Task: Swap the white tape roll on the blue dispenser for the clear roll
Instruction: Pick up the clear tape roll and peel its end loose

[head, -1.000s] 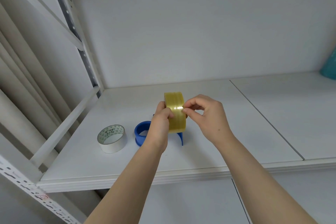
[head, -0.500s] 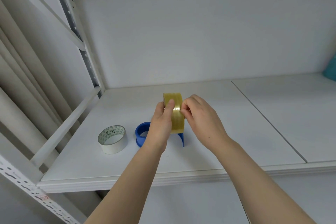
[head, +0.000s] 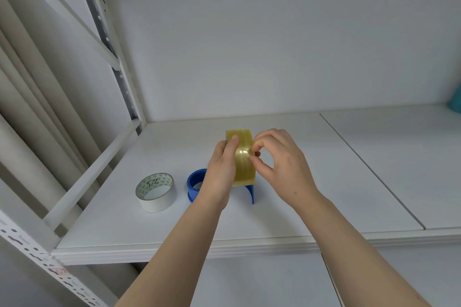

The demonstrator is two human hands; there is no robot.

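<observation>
The clear, yellowish tape roll [head: 244,162] stands on edge above the shelf, held up by my left hand [head: 220,174], which grips its left side with the thumb on its face. My right hand [head: 279,164] pinches at the roll's outer surface with thumb and fingertips. Below and behind the hands, the blue dispenser [head: 195,183] lies on the shelf, partly hidden; its blue ring and a curved blue tab [head: 250,193] show. The white tape roll [head: 156,192] lies flat on the shelf to the left of the dispenser, off it.
The white shelf board [head: 299,209] has a seam running to the right panel. A metal upright and a diagonal brace [head: 97,169] close off the left side. A teal object [head: 455,102] peeks in at the far right edge.
My right hand's fingertips have closed in on the clear roll's surface and shifted slightly along it. The left hand keeps holding the roll in about the same place.
</observation>
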